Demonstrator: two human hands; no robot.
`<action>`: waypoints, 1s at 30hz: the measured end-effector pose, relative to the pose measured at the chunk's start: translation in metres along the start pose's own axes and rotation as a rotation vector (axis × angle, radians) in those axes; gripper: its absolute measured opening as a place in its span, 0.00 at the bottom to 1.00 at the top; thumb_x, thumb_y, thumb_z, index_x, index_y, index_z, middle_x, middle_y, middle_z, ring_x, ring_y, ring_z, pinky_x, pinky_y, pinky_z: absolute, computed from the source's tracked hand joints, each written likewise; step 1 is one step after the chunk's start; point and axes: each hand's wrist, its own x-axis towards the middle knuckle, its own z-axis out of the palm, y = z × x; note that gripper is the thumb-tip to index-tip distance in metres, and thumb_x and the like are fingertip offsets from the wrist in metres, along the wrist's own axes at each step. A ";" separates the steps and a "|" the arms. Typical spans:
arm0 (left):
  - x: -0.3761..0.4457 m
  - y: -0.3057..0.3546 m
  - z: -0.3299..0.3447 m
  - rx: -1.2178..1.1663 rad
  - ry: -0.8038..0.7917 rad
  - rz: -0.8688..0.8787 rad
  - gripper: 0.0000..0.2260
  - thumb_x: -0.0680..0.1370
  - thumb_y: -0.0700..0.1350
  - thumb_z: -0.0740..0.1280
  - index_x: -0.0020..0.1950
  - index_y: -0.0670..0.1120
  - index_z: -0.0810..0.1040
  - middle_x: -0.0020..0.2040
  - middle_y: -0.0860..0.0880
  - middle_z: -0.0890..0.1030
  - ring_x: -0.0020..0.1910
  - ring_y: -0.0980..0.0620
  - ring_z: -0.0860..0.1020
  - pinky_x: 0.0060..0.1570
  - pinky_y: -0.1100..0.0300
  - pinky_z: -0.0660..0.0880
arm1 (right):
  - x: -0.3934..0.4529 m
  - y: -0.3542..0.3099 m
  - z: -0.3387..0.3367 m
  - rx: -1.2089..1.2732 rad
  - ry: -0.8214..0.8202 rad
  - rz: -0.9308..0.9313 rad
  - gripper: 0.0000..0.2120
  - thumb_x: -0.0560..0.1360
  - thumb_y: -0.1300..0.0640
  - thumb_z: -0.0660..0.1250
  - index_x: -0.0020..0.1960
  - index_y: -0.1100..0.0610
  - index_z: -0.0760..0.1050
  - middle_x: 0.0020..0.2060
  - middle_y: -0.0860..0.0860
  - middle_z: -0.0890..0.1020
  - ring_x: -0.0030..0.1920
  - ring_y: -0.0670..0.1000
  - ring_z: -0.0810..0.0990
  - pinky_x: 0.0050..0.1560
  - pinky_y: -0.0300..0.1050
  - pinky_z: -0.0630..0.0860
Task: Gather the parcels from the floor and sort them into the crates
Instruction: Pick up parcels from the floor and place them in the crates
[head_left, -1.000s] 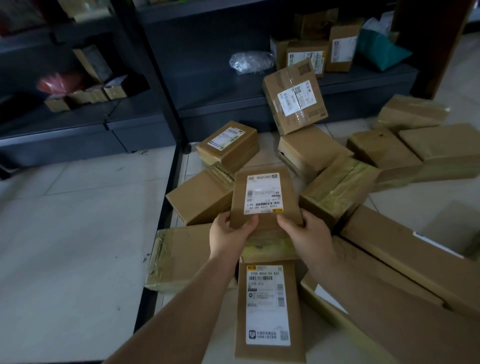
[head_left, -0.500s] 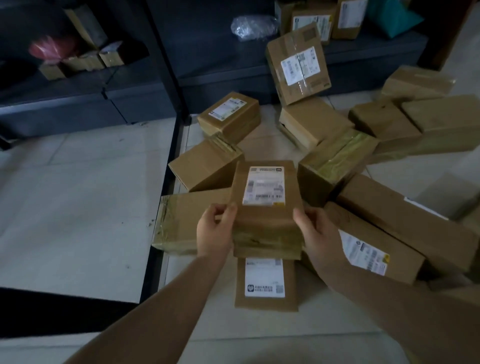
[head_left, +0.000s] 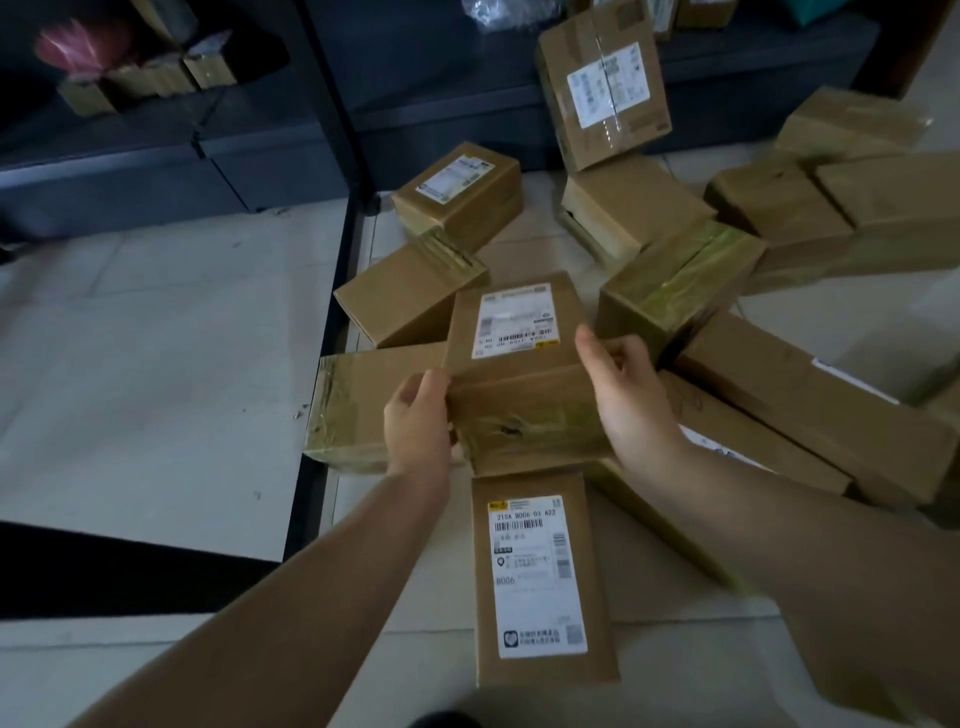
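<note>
I hold the labelled parcel (head_left: 519, 374) above the floor pile, left hand (head_left: 418, 426) and right hand (head_left: 626, 395) gripping its sides | long axis away from me, label up | label print blurred; fingers hidden behind it

Your left hand (head_left: 418, 421) and right hand (head_left: 626, 387) cover the side edges of the held parcel (head_left: 519, 384); fingers behind it are hidden, so the grip under the box can't be read. Its label (head_left: 517, 319) is too blurred to read. The parcel also hides the top end of the flat parcel (head_left: 540, 582) below it. Pic's right edge cuts off the long boxes (head_left: 883, 208) there. Top edge crops the shelf (head_left: 467, 88) and a clear plastic bag (head_left: 498, 13). Pink item (head_left: 78, 44) upper left is dim, blurred; can't tell what it is.
</note>
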 end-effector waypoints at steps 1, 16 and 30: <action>-0.008 0.004 -0.003 -0.008 0.013 0.024 0.08 0.75 0.45 0.61 0.36 0.49 0.75 0.36 0.49 0.75 0.42 0.48 0.73 0.43 0.53 0.71 | -0.008 -0.004 0.000 0.016 0.024 0.000 0.13 0.75 0.41 0.63 0.43 0.50 0.68 0.43 0.49 0.78 0.45 0.48 0.78 0.44 0.44 0.74; -0.064 -0.074 -0.068 0.236 -0.154 -0.152 0.09 0.79 0.50 0.59 0.46 0.47 0.76 0.39 0.51 0.81 0.40 0.55 0.80 0.36 0.63 0.75 | -0.086 0.071 -0.043 0.024 -0.138 0.362 0.14 0.80 0.45 0.53 0.50 0.44 0.77 0.44 0.43 0.84 0.49 0.47 0.80 0.50 0.51 0.75; -0.028 -0.075 -0.048 0.016 -0.500 -0.416 0.21 0.78 0.64 0.52 0.47 0.60 0.84 0.51 0.53 0.84 0.51 0.53 0.82 0.48 0.55 0.77 | -0.057 0.069 -0.030 0.288 -0.293 0.605 0.22 0.77 0.40 0.57 0.64 0.49 0.74 0.62 0.54 0.78 0.63 0.57 0.75 0.67 0.60 0.67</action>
